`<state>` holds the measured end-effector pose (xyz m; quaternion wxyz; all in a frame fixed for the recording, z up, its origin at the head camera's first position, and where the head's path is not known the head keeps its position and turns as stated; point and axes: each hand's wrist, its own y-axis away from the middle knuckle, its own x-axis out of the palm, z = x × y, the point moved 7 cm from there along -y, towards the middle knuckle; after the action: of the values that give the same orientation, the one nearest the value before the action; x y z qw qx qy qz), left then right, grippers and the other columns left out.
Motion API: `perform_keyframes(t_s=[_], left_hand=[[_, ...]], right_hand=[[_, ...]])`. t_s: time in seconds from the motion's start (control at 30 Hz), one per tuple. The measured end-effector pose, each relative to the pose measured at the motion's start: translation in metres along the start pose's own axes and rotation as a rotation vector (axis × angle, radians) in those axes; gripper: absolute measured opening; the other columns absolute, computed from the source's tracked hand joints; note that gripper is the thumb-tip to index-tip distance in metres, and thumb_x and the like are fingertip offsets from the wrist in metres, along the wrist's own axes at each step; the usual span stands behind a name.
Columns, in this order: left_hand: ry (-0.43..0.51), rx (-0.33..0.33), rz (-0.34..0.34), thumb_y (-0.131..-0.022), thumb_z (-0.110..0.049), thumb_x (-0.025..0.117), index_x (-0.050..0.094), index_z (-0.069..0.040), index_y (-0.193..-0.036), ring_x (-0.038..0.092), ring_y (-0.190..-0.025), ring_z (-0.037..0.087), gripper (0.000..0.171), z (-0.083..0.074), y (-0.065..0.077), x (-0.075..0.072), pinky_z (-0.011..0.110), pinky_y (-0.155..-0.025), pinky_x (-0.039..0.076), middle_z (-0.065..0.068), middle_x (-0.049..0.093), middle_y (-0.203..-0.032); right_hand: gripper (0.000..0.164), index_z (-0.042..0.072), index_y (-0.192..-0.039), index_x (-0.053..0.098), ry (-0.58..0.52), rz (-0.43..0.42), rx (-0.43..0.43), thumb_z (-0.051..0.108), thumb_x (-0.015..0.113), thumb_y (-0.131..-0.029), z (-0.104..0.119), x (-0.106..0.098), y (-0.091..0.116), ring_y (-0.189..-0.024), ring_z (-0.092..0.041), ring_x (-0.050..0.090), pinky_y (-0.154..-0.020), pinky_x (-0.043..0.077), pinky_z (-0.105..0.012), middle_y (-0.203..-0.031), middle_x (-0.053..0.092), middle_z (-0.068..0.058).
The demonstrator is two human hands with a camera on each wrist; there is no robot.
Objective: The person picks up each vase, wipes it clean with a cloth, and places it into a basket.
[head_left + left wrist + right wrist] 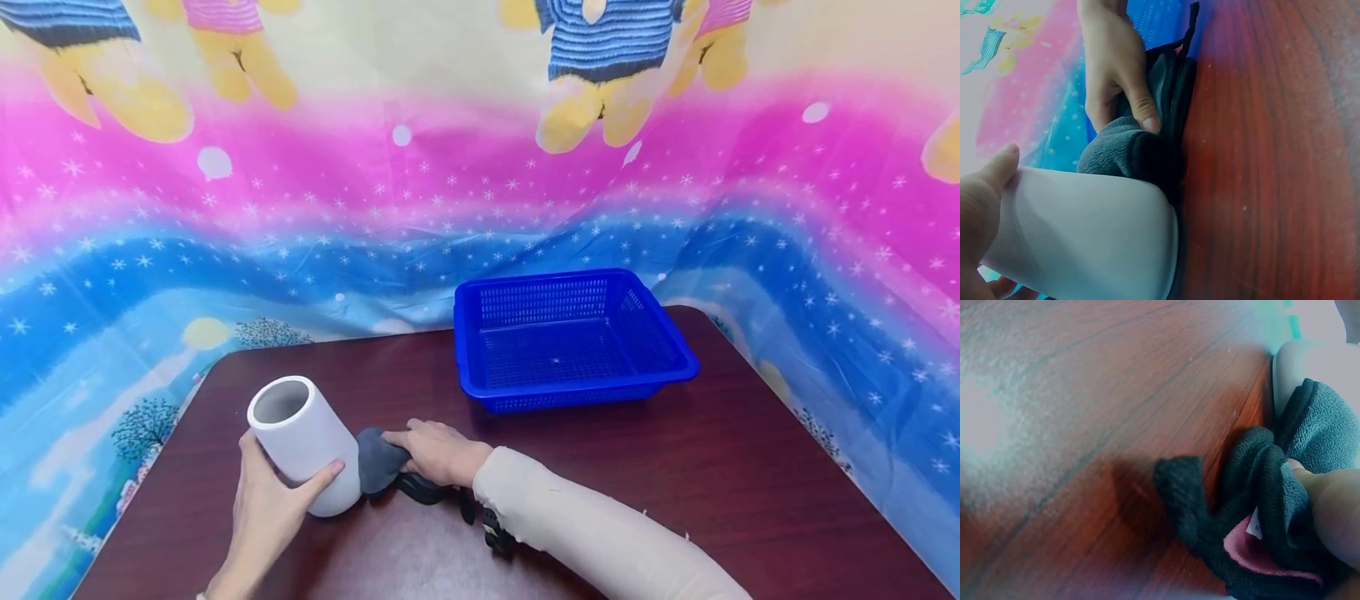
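My left hand (pixel 273 496) grips a white cylindrical container (pixel 309 442) around its side, thumb on the front. It leans to the left, its open mouth facing up. Against its right side lies a grey fleece cloth (pixel 379 461) with black edging, gripped by my right hand (pixel 438 452). In the left wrist view, the bunched cloth (pixel 1113 150) meets the container (pixel 1097 231) near its base. Pink lining, a white tag and a black loop show on the cloth (pixel 1310 506) in the right wrist view. The right palm hides part of the cloth.
A blue plastic basket (pixel 577 392) with mesh walls stands at the back right of the dark reddish wooden table (pixel 675 450). Behind the table hangs a printed curtain (pixel 450 183) with snowflakes and cartoon bears. A black wrist strap (pixel 497 533) shows beneath the right sleeve.
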<state>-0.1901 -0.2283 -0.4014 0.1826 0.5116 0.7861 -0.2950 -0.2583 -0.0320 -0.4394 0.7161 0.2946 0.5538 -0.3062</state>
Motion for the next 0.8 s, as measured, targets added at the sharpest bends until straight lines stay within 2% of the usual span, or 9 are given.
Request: perform_keyframes(t_s=[0.13, 0.27, 0.33, 0.4, 0.53, 0.63, 0.7, 0.8], left_hand=[[-0.001, 0.028, 0.027, -0.071, -0.031, 0.092, 0.022, -0.011, -0.154, 0.054, -0.119, 0.039, 0.111, -0.002, -0.004, -0.001, 0.055, -0.09, 0.044, 0.021, 0.05, -0.136], [0.006, 0.052, 0.049, -0.072, -0.027, 0.092, 0.025, -0.009, -0.152, 0.056, -0.12, 0.034, 0.106, 0.0, -0.007, -0.003, 0.023, -0.087, 0.045, 0.019, 0.051, -0.135], [0.013, 0.061, 0.059, -0.072, -0.026, 0.092, 0.026, -0.01, -0.151, 0.055, -0.119, 0.029, 0.104, 0.001, -0.008, -0.003, 0.007, -0.081, 0.039, 0.018, 0.052, -0.135], [0.023, 0.074, 0.071, -0.073, -0.025, 0.092, 0.026, -0.01, -0.151, 0.054, -0.117, 0.018, 0.103, 0.001, -0.009, -0.004, -0.001, -0.078, 0.034, 0.017, 0.053, -0.135], [0.041, 0.094, 0.097, -0.075, -0.025, 0.091, 0.026, -0.01, -0.151, 0.045, -0.11, -0.008, 0.101, 0.001, -0.01, -0.004, -0.003, -0.08, 0.035, 0.018, 0.054, -0.135], [0.046, 0.099, 0.124, -0.076, -0.025, 0.09, 0.024, -0.01, -0.152, 0.039, -0.106, -0.016, 0.101, 0.001, -0.012, -0.004, -0.004, -0.08, 0.035, 0.019, 0.054, -0.136], [0.04, 0.093, 0.147, -0.078, -0.027, 0.089, 0.022, -0.011, -0.153, 0.042, -0.108, -0.011, 0.102, 0.002, -0.013, -0.004, -0.003, -0.08, 0.035, 0.019, 0.052, -0.137], [0.023, 0.095, 0.186, -0.08, -0.029, 0.087, 0.019, -0.011, -0.154, 0.051, -0.116, 0.007, 0.103, 0.003, -0.015, -0.004, 0.001, -0.081, 0.039, 0.019, 0.05, -0.139]], right_hand=[[0.052, 0.033, -0.147, 0.052, 0.002, 0.002, 0.001, 0.035, 0.067, -0.097, 0.001, -0.001, 0.001, -0.115, -0.018, 0.064, -0.096, 0.053, -0.029, -0.128, 0.064, -0.003], [0.053, 0.034, -0.147, 0.052, 0.004, 0.002, 0.002, 0.036, 0.068, -0.096, 0.001, -0.001, 0.002, -0.117, -0.017, 0.063, -0.097, 0.053, -0.028, -0.13, 0.063, -0.003], [0.053, 0.034, -0.146, 0.052, 0.004, -0.001, 0.001, 0.036, 0.068, -0.096, 0.001, -0.002, 0.003, -0.116, -0.017, 0.063, -0.096, 0.053, -0.028, -0.129, 0.064, -0.003], [0.053, 0.034, -0.146, 0.053, 0.005, -0.005, -0.004, 0.036, 0.068, -0.096, 0.001, -0.002, 0.003, -0.113, -0.016, 0.064, -0.095, 0.053, -0.028, -0.126, 0.064, -0.002], [0.053, 0.033, -0.146, 0.053, 0.005, -0.009, -0.009, 0.035, 0.068, -0.096, 0.002, -0.003, 0.003, -0.111, -0.016, 0.064, -0.094, 0.053, -0.027, -0.124, 0.064, -0.002], [0.053, 0.033, -0.147, 0.053, 0.001, -0.008, -0.009, 0.034, 0.068, -0.096, 0.001, -0.002, 0.003, -0.112, -0.016, 0.064, -0.094, 0.053, -0.027, -0.125, 0.064, -0.003], [0.053, 0.032, -0.147, 0.052, -0.001, -0.007, -0.01, 0.034, 0.068, -0.096, 0.001, -0.002, 0.003, -0.112, -0.016, 0.064, -0.095, 0.053, -0.027, -0.126, 0.064, -0.003], [0.053, 0.032, -0.147, 0.053, -0.004, -0.009, -0.014, 0.034, 0.069, -0.096, 0.002, -0.002, 0.003, -0.111, -0.016, 0.064, -0.094, 0.053, -0.026, -0.125, 0.064, -0.002]])
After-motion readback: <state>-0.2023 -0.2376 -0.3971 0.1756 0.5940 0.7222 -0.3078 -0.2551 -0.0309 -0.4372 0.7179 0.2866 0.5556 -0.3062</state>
